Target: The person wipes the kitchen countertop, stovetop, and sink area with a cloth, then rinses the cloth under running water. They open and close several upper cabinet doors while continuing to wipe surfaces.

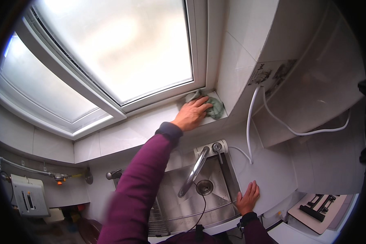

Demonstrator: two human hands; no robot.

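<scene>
My left hand (191,113) presses a crumpled green cloth (215,107) onto the tiled windowsill (152,122), in the corner where the sill meets the side wall. The sleeve of that arm reaches across a stainless steel sink (215,210) and hides part of it. Palm down on the light countertop (271,183), my right hand (248,196) rests just right of the sink, holding nothing. Between the two hands stands a chrome faucet (196,170), its curved spout over the basin near the drain (204,187).
A framed window (125,55) rises above the sill. White cables (249,128) hang from the right wall. At lower left are a metal pipe with a valve (58,177) and a pale box (30,195). A wire rack (158,219) lies at the sink's left. A thin dark cord (205,204) crosses the basin.
</scene>
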